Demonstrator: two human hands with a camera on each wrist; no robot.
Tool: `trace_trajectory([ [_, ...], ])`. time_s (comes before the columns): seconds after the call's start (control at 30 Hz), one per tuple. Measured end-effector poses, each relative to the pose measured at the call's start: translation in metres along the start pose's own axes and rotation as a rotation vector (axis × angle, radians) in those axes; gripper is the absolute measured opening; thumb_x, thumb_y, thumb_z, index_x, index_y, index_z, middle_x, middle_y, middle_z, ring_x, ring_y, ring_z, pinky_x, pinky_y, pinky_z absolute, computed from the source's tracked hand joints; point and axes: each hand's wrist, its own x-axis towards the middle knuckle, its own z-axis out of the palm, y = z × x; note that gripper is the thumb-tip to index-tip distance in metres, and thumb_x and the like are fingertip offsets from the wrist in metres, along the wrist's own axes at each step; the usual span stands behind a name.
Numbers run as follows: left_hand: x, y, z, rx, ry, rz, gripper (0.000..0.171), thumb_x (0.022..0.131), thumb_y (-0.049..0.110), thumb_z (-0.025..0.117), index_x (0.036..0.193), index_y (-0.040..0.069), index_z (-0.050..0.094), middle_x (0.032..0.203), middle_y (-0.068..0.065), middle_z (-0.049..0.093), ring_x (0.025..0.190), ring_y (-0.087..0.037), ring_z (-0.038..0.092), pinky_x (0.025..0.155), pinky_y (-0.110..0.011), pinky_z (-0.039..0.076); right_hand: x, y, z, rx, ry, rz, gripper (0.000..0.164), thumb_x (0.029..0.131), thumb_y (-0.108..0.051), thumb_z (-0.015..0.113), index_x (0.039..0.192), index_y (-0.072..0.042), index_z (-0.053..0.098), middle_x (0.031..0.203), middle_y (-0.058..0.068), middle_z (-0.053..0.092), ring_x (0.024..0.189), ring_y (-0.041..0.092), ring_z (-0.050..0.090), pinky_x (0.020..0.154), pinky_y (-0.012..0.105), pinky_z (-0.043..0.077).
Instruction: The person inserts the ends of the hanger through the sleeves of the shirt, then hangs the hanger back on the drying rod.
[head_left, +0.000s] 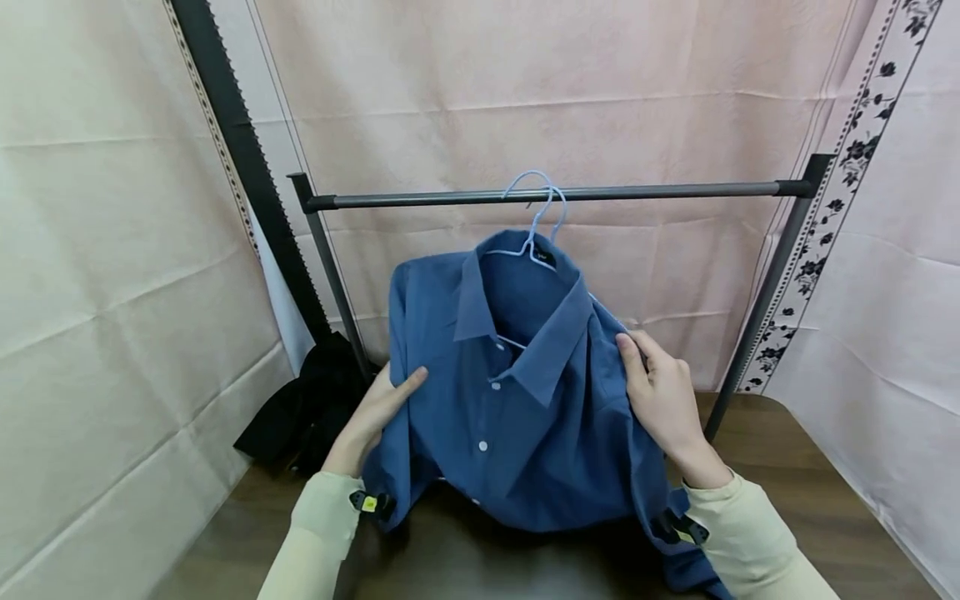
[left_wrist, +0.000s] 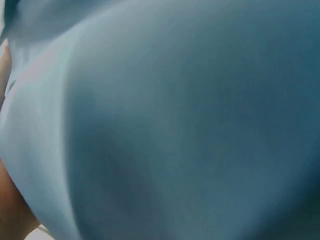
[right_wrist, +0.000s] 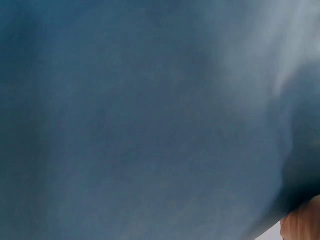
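Observation:
A blue collared shirt [head_left: 525,433] with white buttons hangs on a light blue hanger [head_left: 534,223], whose hook goes over the dark rail [head_left: 660,192]. At the shirt's left side my left hand [head_left: 381,410] grips the sleeve, thumb in front and fingers hidden behind the cloth. My right hand [head_left: 660,392] pinches the fabric below the other shoulder. A bare bit of hanger shows beside that shoulder and inside the open collar. Blurred blue cloth [left_wrist: 175,125] nearly fills the left wrist view; the right wrist view is mostly shirt fabric [right_wrist: 150,125] too.
The rail belongs to a dark metal frame with an upright [head_left: 772,292] on each side. A black cloth item [head_left: 311,408] lies by the left upright. Brown wooden tabletop [head_left: 787,492] shows below, and pale curtains [head_left: 112,292] surround the space.

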Motion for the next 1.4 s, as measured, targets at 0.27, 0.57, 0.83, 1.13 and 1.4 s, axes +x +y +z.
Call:
trace_trajectory([
  [0.27,0.006,-0.008,-0.002,0.025,-0.023,-0.041,0.092,0.091,0.044,0.075,0.161,0.023,0.019,0.160,-0.006,0.031,0.143,-0.032,0.036,0.115,-0.055,0.027,0.008,0.010,0.001,-0.002,0.046,0.049,0.031,0.106,-0.023,0.055,0.119,0.000,0.070,0.103,0.026,0.072,0.081,0.045,0.070,0.077,0.059,0.053],
  [0.57,0.014,-0.016,0.019,0.107,0.000,-0.003,0.082,0.093,0.039,0.074,0.159,0.020,0.029,0.155,-0.009,0.041,0.140,-0.033,0.041,0.114,-0.055,0.030,-0.001,0.031,-0.018,-0.117,0.145,0.045,0.024,0.104,-0.021,0.058,0.108,-0.003,0.072,0.075,0.024,0.069,0.068,0.050,0.065,0.065,0.062,0.047],
  [0.83,0.041,0.005,0.054,0.104,-0.029,0.051,0.077,0.095,0.035,0.072,0.159,0.021,0.030,0.155,-0.006,0.041,0.141,-0.030,0.041,0.114,-0.052,0.031,0.003,0.043,-0.048,-0.195,0.196,0.096,0.028,0.105,-0.022,0.057,0.109,0.002,0.072,0.065,0.023,0.065,0.052,0.037,0.058,0.055,0.039,0.044],
  [1.13,0.050,0.015,0.062,0.070,0.024,0.032,0.076,0.095,0.035,0.072,0.158,0.024,0.032,0.155,-0.005,0.041,0.140,-0.030,0.042,0.114,-0.052,0.032,0.006,0.028,-0.049,-0.165,0.241,-0.036,0.021,0.103,-0.014,0.060,0.108,0.001,0.073,0.068,0.021,0.067,0.045,0.015,0.053,0.052,0.021,0.035],
  [1.4,0.048,-0.008,0.051,0.120,0.030,0.020,0.073,0.098,0.023,0.069,0.159,0.019,0.030,0.157,-0.010,0.040,0.142,-0.033,0.039,0.115,-0.052,0.030,0.003,0.025,-0.029,-0.138,0.153,-0.051,0.022,0.104,-0.015,0.057,0.111,0.001,0.070,0.089,0.027,0.070,0.068,0.051,0.065,0.064,0.060,0.047],
])
